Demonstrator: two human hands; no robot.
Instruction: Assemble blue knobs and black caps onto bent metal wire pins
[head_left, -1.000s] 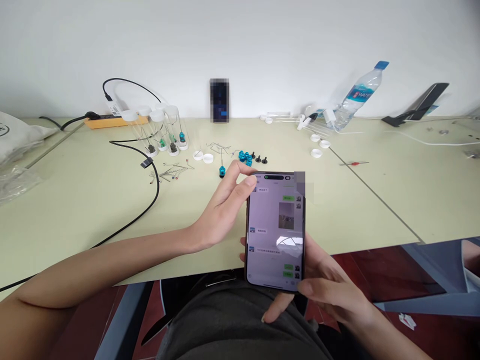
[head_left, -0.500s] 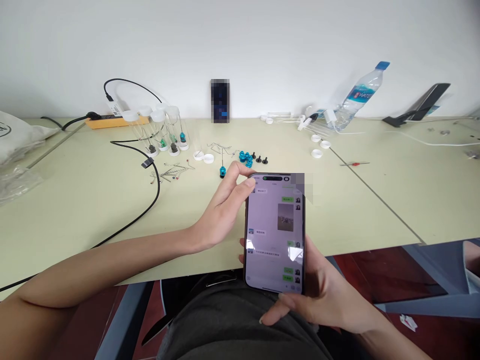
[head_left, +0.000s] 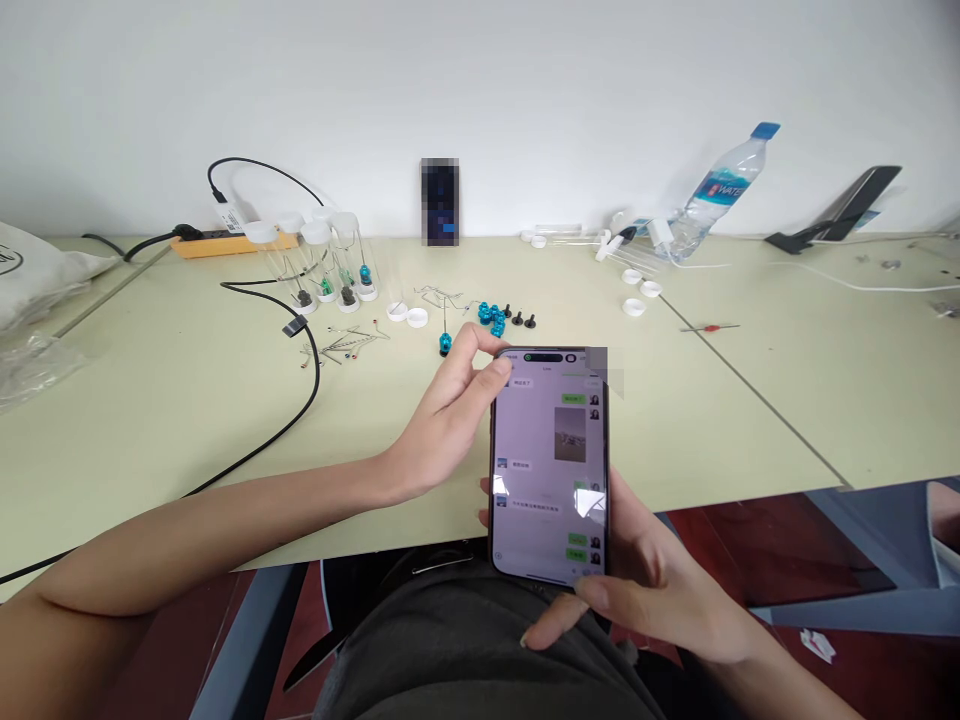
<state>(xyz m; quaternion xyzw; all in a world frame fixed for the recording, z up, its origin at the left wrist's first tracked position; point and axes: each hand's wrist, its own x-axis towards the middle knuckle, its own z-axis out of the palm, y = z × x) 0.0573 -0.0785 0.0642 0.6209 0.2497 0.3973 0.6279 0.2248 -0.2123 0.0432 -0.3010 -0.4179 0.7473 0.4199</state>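
Phone (head_left: 550, 465) upright above the table (head_left: 150, 420) edge — right hand (head_left: 652, 585) cradles it, left hand (head_left: 450, 420) pinches its top corner.

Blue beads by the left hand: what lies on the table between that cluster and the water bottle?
In the head view, between the blue beads and the water bottle lie two small black pieces and three loose white caps.

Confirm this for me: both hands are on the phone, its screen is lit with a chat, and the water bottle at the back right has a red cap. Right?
Not quite. The head view shows the water bottle has a blue cap, not red. The rest holds: left hand and right hand hold the phone, its chat screen lit.
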